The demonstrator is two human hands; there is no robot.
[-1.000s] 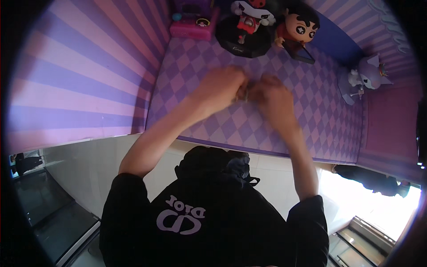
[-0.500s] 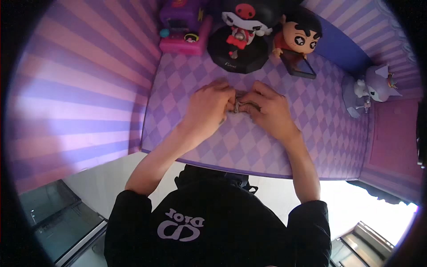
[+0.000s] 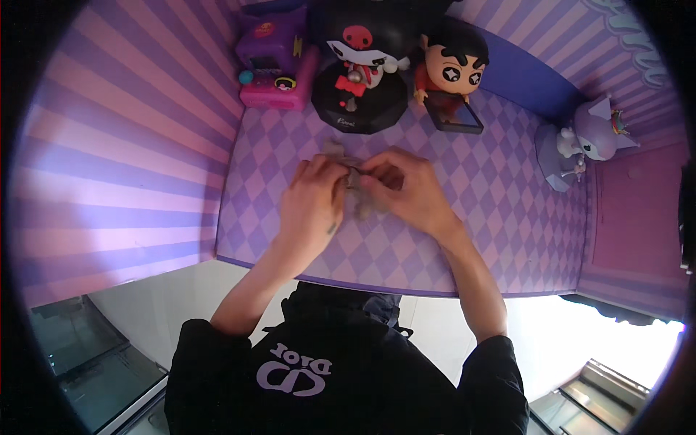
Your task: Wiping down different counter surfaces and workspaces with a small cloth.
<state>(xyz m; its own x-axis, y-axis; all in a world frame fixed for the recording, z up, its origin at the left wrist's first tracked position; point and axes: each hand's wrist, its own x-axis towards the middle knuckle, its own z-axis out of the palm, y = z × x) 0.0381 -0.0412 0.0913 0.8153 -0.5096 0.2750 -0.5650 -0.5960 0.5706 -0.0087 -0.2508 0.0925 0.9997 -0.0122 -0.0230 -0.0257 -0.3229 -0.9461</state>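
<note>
Between my hands is a small grey-brown piece that looks like soft cloth [image 3: 333, 148], blurred in part. One end of it sticks out above my left fingers and another hangs below, toward me; its exact kind cannot be made out. My left hand [image 3: 312, 199] is closed, with curled fingertips gripping its left side. Thumb and fingers of my right hand [image 3: 412, 190] pinch it from the right. Both hands are close together over the purple checkered tabletop [image 3: 471, 239], and the fingers hide the middle of the piece.
Along the back stand a purple-pink toy machine [image 3: 275, 61], a black-hooded figurine [image 3: 359, 76] on a dark base, and a black-haired figurine [image 3: 453, 69] with a tablet-like slab [image 3: 457, 116]. A lilac figurine [image 3: 587, 141] is far right. Striped walls [image 3: 130, 174] flank the table.
My hands have come a little nearer to me over the table. More of the grey-brown piece now shows above and below my fingers. The whole view has shifted slightly.
</note>
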